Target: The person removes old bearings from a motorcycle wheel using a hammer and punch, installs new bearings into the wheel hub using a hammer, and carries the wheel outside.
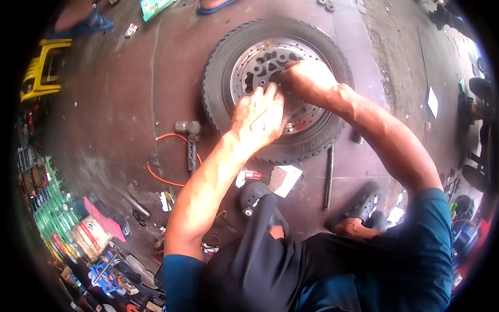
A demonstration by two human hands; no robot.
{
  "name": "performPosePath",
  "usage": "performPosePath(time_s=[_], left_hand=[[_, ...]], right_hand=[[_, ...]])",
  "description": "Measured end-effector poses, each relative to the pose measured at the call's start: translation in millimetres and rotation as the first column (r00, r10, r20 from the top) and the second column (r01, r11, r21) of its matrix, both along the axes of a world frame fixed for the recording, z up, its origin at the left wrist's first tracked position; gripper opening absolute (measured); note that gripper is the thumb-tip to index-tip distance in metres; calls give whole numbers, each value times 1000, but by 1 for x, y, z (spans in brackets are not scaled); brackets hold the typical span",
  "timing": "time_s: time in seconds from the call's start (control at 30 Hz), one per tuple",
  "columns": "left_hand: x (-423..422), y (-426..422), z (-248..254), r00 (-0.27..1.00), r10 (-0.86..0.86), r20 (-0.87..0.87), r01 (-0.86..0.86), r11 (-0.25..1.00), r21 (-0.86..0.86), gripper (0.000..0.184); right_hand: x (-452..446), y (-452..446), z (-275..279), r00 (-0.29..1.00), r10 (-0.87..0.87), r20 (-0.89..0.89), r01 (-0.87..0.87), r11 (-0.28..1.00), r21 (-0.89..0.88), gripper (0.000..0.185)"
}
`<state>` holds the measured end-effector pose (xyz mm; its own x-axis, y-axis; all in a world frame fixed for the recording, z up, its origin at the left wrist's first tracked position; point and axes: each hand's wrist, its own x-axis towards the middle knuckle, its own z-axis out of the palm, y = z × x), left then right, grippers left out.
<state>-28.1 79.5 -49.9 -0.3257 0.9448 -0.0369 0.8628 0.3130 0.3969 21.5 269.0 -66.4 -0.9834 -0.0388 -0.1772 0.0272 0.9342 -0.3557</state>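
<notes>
A scooter-sized wheel lies flat on the floor, its black tyre (215, 88) around a silver perforated brake disc (248, 53). Over the near left part of the disc is my left hand (257, 117), fingers bent together at the hub beside a round bolt head (263, 82). My right hand (309, 80) is closed in a fist above the hub's right side. Something dark shows by its fingers, too hidden to name. What my left fingertips pinch, if anything, cannot be made out.
A hammer-like tool (188, 127) and an orange cord (166, 182) lie left of the wheel. A metal bar (329, 177) and torn cardboard (286, 179) are near my feet. A yellow stool (44, 70) stands far left; tools and containers crowd the lower left. Another person's sandalled foot (96, 23) is upper left.
</notes>
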Motion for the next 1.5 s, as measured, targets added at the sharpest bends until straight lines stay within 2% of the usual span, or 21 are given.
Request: performPosePath(time_s=[0.1, 0.23, 0.27, 0.37, 0.47, 0.57, 0.6, 0.73, 0.8, 0.83, 0.93, 0.97, 1.03, 1.1, 1.17, 1.2, 1.3, 1.33, 1.43, 1.47, 1.5], left_hand=[[-4, 7, 4, 998, -68, -17, 65, 991, -114, 47], [-2, 16, 17, 998, -56, 5, 56, 974, -218, 55], [0, 16, 18, 999, -33, 2, 33, 976, -214, 55], [7, 15, 18, 1000, 3, -12, -5, 977, -213, 56], [9, 15, 17, 1000, -2, -26, -4, 968, -250, 55], [3, 18, 22, 1000, -28, 4, 28, 942, -334, 55], [-1, 21, 26, 999, -39, 26, 46, 931, -362, 57], [-8, 15, 23, 990, -138, -21, 123, 935, -334, 63], [-12, 29, 26, 991, -128, 41, 133, 886, -445, 68], [-8, 29, 31, 991, -109, 81, 135, 852, -505, 70], [-8, 27, 31, 995, -94, 25, 94, 872, -481, 68], [-11, 24, 28, 998, -29, 50, 46, 913, -406, 66], [-19, 11, 20, 986, 111, 121, -77, 964, -255, 63], [-29, 0, 14, 893, 418, 165, -427, 904, 23, 48], [-37, -3, 30, 834, 521, 181, -543, 833, 108, 42], [-41, -3, 32, 841, 530, 111, -540, 837, 92, 46], [-43, 2, 31, 724, 646, 242, -641, 759, -113, 52], [-42, -3, 8, 675, 710, 198, -730, 682, 40, 60], [-51, -41, -28, 569, 782, 255, -821, 556, 131, 67], [-52, -50, -32, 516, 819, 251, -846, 533, 2, 74], [-55, -56, -40, 497, 819, 287, -856, 517, 7, 78]], right_hand=[[12, 0, 1, 999, -34, -26, 33, 999, -37, 23], [40, 8, 15, 970, -110, -216, 81, 987, -135, 19], [42, 9, 5, 956, -185, -228, 147, 973, -176, 14], [38, 10, 7, 941, -245, -233, 217, 966, -139, 27], [25, 0, 13, 911, -363, -194, 362, 931, -45, 54], [19, -8, -1, 872, -392, -292, 409, 912, -3, 76], [15, -9, -6, 876, -381, -297, 411, 910, 45, 75], [7, -7, -14, 874, -405, -268, 426, 904, 24, 74], [4, -2, -16, 875, -422, -235, 431, 902, -19, 75], [7, -5, -16, 882, -424, -206, 424, 904, -46, 75], [1, -1, -1, 902, -429, -48, 429, 903, -11, 86], [3, -4, 3, 903, -429, 20, 429, 903, 3, 89], [6, -7, 3, 903, -431, 6, 431, 903, -4, 90], [6, -5, 2, 896, -444, 4, 444, 896, -16, 90], [5, -5, 4, 900, -436, 14, 437, 899, -37, 97], [6, -5, 4, 901, -433, 37, 435, 899, -46, 100], [2, -4, 11, 900, -429, 78, 433, 900, -53, 105], [2, -4, 13, 897, -431, 96, 436, 898, -50, 107], [0, -12, 10, 896, -442, 44, 442, 897, 5, 103], [-1, -13, 9, 895, -443, 56, 443, 896, 20, 103], [-4, -15, 10, 894, -444, 63, 442, 896, 37, 103]])
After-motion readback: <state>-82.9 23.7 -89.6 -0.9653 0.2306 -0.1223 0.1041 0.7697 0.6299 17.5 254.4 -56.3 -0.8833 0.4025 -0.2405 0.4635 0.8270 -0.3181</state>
